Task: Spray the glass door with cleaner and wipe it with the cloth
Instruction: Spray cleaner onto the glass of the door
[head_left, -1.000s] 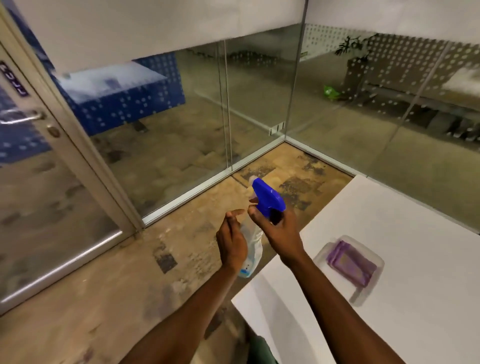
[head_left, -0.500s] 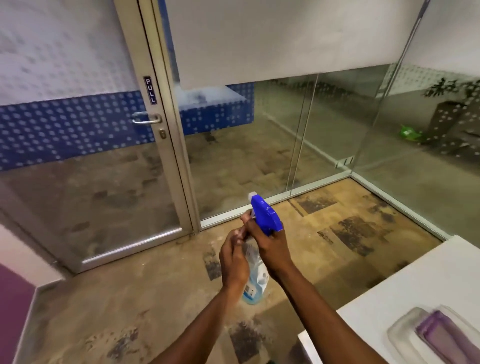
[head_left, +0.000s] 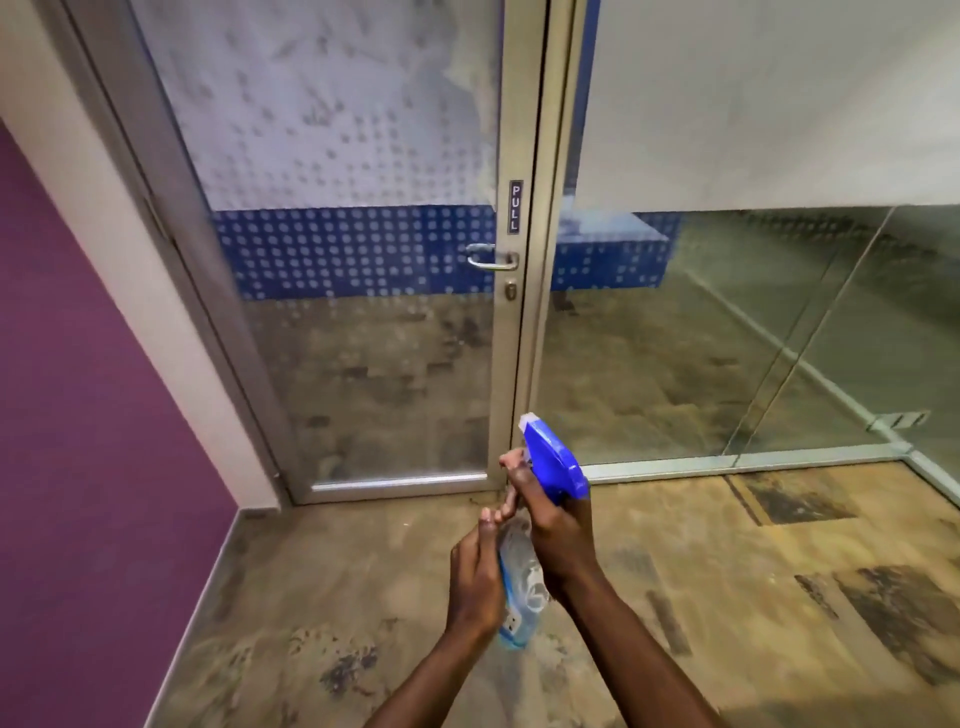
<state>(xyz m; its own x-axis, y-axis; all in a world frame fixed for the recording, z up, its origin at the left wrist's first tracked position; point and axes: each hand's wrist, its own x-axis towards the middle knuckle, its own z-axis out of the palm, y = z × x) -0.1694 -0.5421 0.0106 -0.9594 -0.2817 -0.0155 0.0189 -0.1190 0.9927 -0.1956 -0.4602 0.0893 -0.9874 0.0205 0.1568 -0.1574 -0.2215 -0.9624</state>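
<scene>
Both hands hold the spray bottle up over the floor, short of the glass door; the right hand wraps the neck under the blue trigger head, fingers curled; the left hand is pressed flat against the clear body; the nozzle points toward the door's handle edge.

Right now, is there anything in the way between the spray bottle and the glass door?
No, nothing visible. Both hands, left hand and right hand, hold the spray bottle, its nozzle toward the glass door. Only bare floor lies between them.
</scene>
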